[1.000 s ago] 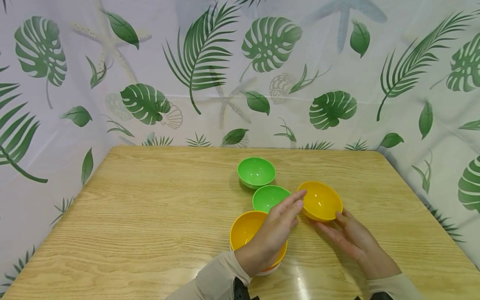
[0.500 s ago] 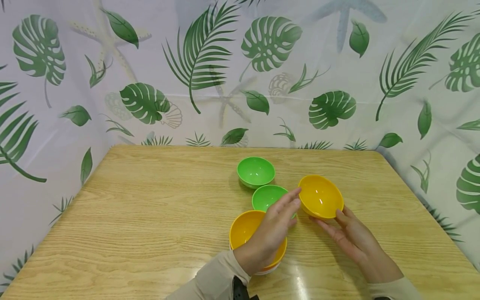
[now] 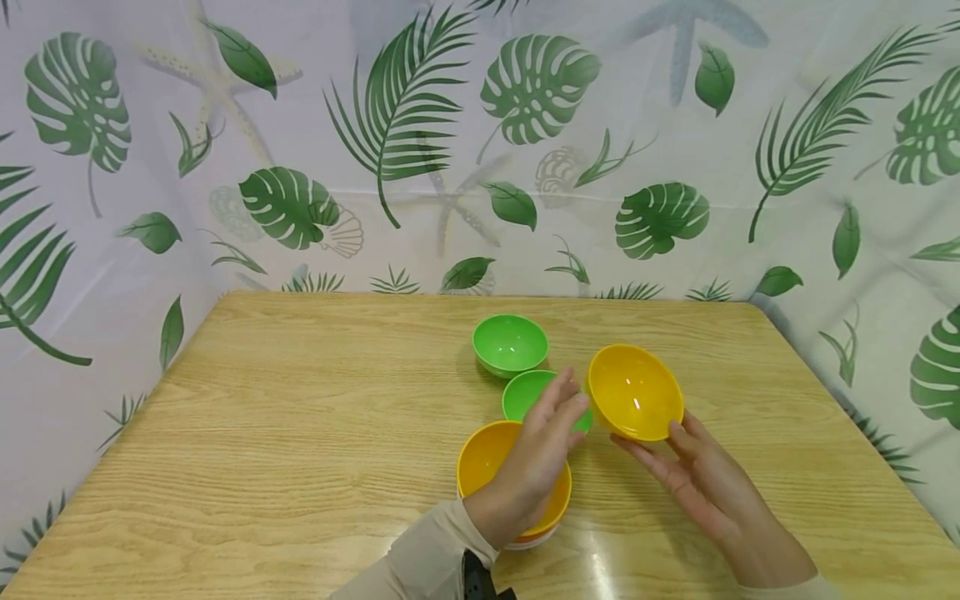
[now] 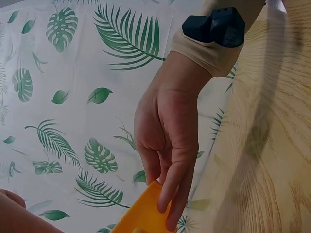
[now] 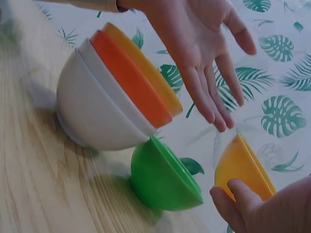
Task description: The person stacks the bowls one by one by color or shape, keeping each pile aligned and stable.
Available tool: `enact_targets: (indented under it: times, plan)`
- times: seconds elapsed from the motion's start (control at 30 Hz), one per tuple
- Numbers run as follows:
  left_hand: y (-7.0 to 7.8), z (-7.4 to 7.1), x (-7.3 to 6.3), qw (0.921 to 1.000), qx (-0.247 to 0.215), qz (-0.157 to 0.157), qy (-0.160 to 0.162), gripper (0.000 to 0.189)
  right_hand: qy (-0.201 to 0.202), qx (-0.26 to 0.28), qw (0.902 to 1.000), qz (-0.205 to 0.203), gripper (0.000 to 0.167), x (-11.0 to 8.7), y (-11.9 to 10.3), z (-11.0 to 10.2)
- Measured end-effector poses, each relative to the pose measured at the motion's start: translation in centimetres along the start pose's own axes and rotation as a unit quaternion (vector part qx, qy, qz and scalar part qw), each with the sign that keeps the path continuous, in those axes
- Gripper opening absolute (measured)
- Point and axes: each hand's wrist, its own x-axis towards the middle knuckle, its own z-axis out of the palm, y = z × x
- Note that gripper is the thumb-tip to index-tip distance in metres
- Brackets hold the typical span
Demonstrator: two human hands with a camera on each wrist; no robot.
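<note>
My right hand [image 3: 708, 483] grips a yellow bowl [image 3: 637, 396] by its lower right side, thumb at the rim and fingers underneath. The bowl is raised above the table, its inside tilted toward me. My left hand [image 3: 528, 467] has its fingers extended beside the bowl's left rim; in the left wrist view they overlap the edge of the yellow bowl [image 4: 143, 213]. Below the left hand stands a stack of bowls, with a yellow bowl [image 3: 480, 458] on top, then an orange bowl [image 5: 131, 77] and white bowls [image 5: 92, 104]. The left hand partly hides this stack.
Behind the stack sits a green bowl [image 3: 525, 392], partly covered by my left fingers. Another green bowl [image 3: 510, 343] stands farther back, close to it. The wooden table [image 3: 300, 433] ends at a leaf-patterned cloth [image 3: 442, 200] at the back and sides.
The right hand has lifted the yellow bowl a little and tilted it more toward me. My left fingers have shifted slightly left and point more upward.
</note>
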Motion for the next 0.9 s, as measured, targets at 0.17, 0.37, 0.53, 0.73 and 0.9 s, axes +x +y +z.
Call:
enact_targets:
  times: [0.17,0.37,0.53,0.73,0.9]
  plan:
    - [0.0,0.0,-0.1,0.9999,0.014,0.008,0.001,0.060,-0.021,0.006,0.9998,-0.001,0.063,-0.7,0.2,0.7]
    - [0.1,-0.1,-0.1,0.9997,0.015,0.020,-0.004,0.060,-0.030,-0.012,0.9995,-0.004,0.064,-1.4,0.4,1.6]
    - [0.1,-0.2,0.1,0.9997,0.007,0.020,-0.009,0.058,-0.021,-0.030,0.9993,0.003,0.065,-1.8,0.5,2.3]
    - [-0.1,-0.3,0.2,0.9996,-0.016,0.018,-0.017,0.054,-0.008,-0.057,0.9983,0.003,0.064,-2.1,0.7,2.8]
    - [-0.3,-0.5,0.3,0.9987,-0.029,0.029,-0.030,0.052,-0.002,-0.086,0.9962,0.006,0.063,-2.2,1.0,3.3]
